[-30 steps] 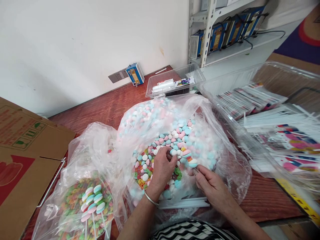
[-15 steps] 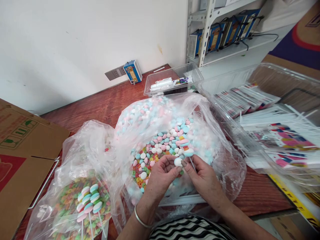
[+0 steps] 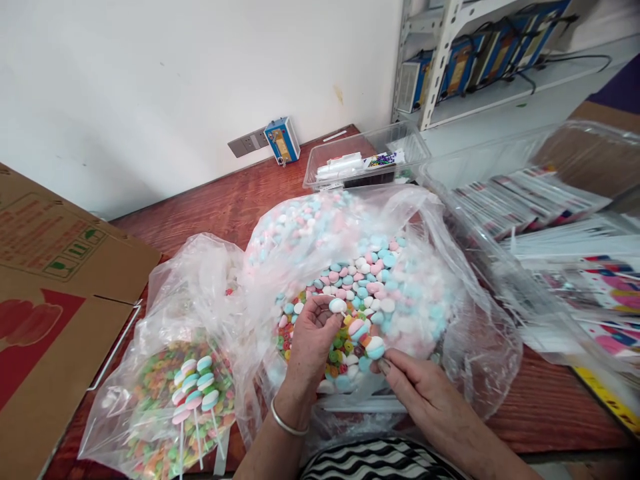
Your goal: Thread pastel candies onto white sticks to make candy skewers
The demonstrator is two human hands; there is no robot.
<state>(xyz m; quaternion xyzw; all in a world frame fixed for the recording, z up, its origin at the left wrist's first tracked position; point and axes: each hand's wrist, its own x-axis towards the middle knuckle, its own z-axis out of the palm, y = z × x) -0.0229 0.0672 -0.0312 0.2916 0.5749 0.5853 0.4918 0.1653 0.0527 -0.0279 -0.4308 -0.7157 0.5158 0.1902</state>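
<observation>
My left hand (image 3: 314, 341) pinches a white and pale-blue marshmallow candy (image 3: 337, 305) between thumb and fingertips. My right hand (image 3: 417, 379) is closed on the lower end of a candy skewer (image 3: 367, 337), which carries pink, blue and white marshmallows with gummy rings between them. This skewer leans to the left, its upper end just below the candy in my left hand. Under both hands lies an open plastic bag (image 3: 480, 333) of pastel marshmallow candies (image 3: 360, 267) and small coloured gummy rings (image 3: 340, 347).
Several finished candy skewers (image 3: 194, 387) lie on a clear bag of gummies (image 3: 150, 373) at left. A cardboard box (image 3: 65, 267) stands beyond it. Clear bins (image 3: 480, 247) with sticks and printed packets stand at right, near a shelf (image 3: 435, 87).
My hands have moved apart. The skewer in my right hand has tipped from nearly upright to leaning left. The whole view has shifted so the scene sits farther right.
</observation>
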